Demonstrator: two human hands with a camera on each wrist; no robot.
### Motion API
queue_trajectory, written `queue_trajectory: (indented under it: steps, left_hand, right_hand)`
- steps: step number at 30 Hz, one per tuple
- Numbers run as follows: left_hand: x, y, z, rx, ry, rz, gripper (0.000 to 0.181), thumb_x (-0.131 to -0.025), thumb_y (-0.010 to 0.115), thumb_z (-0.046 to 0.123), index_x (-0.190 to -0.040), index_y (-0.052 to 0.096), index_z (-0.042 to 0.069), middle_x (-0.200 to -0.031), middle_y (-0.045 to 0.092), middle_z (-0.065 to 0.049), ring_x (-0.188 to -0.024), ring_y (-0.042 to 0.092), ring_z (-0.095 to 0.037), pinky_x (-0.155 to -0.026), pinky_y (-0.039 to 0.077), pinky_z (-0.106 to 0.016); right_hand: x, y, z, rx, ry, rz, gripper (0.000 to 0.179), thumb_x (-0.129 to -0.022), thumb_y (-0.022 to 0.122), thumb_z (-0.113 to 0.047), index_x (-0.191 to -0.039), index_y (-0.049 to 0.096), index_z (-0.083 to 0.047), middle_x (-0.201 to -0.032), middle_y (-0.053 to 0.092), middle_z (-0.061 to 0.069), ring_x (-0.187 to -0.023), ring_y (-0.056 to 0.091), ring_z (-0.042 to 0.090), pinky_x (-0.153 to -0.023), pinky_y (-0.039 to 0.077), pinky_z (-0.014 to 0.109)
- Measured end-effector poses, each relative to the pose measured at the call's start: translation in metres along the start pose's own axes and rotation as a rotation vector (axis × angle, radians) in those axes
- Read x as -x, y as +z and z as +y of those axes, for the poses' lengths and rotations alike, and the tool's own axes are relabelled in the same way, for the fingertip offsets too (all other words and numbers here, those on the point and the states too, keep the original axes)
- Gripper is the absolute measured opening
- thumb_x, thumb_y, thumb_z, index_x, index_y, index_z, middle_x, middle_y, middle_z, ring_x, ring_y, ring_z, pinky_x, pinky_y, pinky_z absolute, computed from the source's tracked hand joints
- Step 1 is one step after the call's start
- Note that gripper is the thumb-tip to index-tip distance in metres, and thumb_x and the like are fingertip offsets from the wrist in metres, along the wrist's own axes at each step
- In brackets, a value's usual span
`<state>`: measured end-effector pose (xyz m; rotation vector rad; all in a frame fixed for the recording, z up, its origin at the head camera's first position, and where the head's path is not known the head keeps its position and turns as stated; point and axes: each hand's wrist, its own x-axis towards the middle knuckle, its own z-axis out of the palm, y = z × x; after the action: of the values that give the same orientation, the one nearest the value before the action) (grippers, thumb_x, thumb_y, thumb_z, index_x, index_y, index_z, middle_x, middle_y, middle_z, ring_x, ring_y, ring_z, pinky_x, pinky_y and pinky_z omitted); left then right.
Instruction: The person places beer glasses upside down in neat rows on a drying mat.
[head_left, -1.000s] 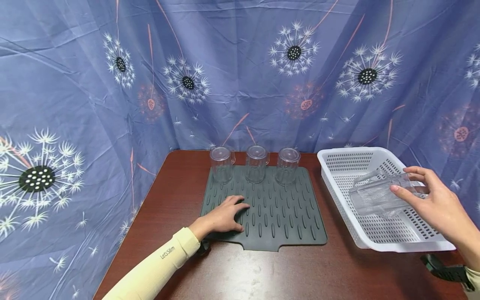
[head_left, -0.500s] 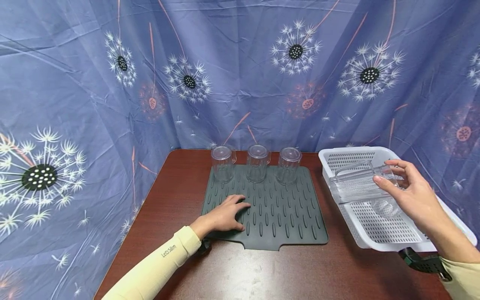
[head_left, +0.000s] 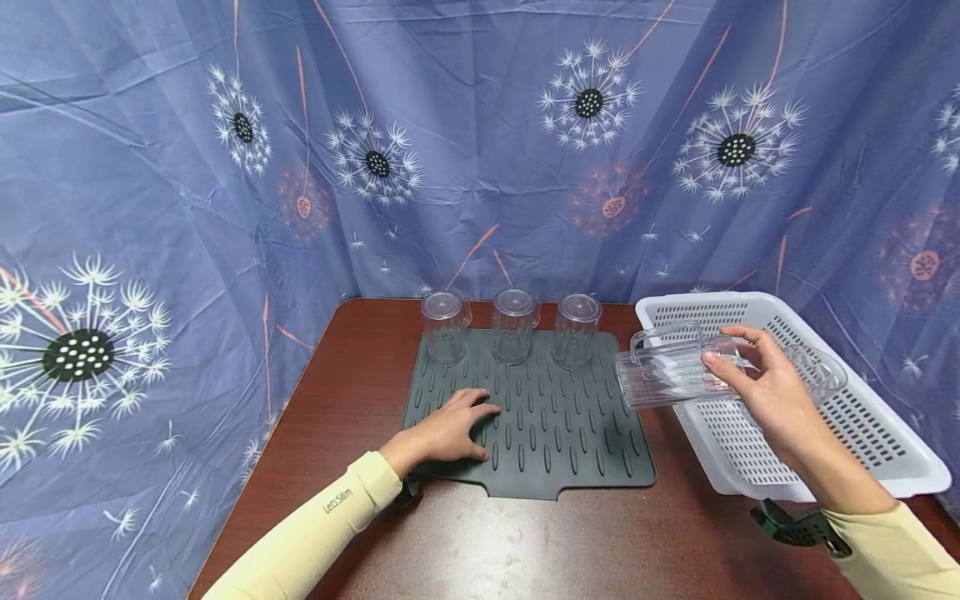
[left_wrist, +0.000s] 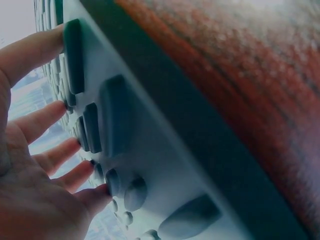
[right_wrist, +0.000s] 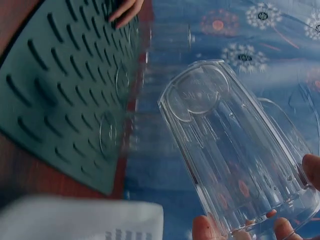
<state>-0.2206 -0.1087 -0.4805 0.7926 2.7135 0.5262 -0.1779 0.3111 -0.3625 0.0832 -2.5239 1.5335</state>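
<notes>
My right hand [head_left: 772, 400] grips a clear glass mug [head_left: 671, 371] near one end and holds it on its side, handle up. The mug's far end points left, overlapping the right edge of the dark drying mat [head_left: 540, 433] in the head view. In the right wrist view the ribbed mug [right_wrist: 235, 145] fills the middle, thumb and fingers around its lower end. My left hand [head_left: 446, 427] rests on the mat's left part, fingers spread; its fingertips meet the raised ridges in the left wrist view. Along the mat's back stand three clear mugs [head_left: 513, 329], upside down.
A white perforated basket [head_left: 720, 467] stands on the right, partly behind my right forearm. Inside it lies another clear mug [head_left: 821, 371]. The brown table [head_left: 480, 542] runs in front of the mat, and a blue dandelion curtain [head_left: 480, 150] hangs close behind.
My right hand has carried the mug up and left from inside the basket, past its left rim toward the mat. The left hand and the three standing mugs stay where they were.
</notes>
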Motion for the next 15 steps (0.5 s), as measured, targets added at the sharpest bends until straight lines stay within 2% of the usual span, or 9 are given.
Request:
queue_trajectory:
  steps: [2,5,12,15]
  left_hand:
    - [0.0,0.0,0.0,0.0,0.001,0.0,0.073,-0.084,0.081,0.037,-0.149,0.051,0.022,-0.163,0.03,-0.009,-0.151,0.024,-0.028,-0.114,0.037,-0.05]
    - [0.0,0.0,0.0,0.003,0.003,-0.002,0.073,-0.084,0.081,0.037,-0.149,0.051,0.021,-0.163,0.03,-0.009,-0.152,0.024,-0.028,-0.113,0.038,-0.051]
    - [0.0,0.0,0.0,0.007,0.005,-0.002,0.073,-0.084,0.081,0.037,-0.149,0.051,0.021,-0.163,0.03,-0.009,-0.152,0.024,-0.028,-0.113,0.038,-0.052]
    - [0.0,-0.001,0.001,0.008,0.006,-0.002,0.073,-0.084,0.081,0.037,-0.149,0.051,0.021,-0.163,0.03,-0.009,-0.152,0.023,-0.029,-0.114,0.037,-0.051]
  right_hand:
    - [0.0,0.006,-0.001,-0.023,0.021,-0.014,0.038,-0.101,0.062,-0.025,-0.135,0.046,-0.031,-0.116,0.05,-0.02,-0.091,0.06,-0.005,-0.075,0.047,0.016]
    - [0.0,0.016,-0.001,-0.048,0.071,-0.042,0.038,-0.102,0.06,-0.031,-0.136,0.045,-0.033,-0.12,0.047,-0.017,-0.096,0.056,-0.005,-0.076,0.045,0.019]
    - [0.0,0.041,-0.001,-0.376,0.15,-0.102,0.033,-0.101,0.062,-0.022,-0.128,0.046,-0.03,-0.107,0.054,-0.011,-0.084,0.063,0.001,-0.07,0.053,0.021]
    - [0.0,0.052,-0.002,-0.406,0.176,-0.108,0.03,-0.101,0.063,-0.023,-0.125,0.046,-0.032,-0.103,0.054,-0.01,-0.079,0.064,0.002,-0.067,0.053,0.021]
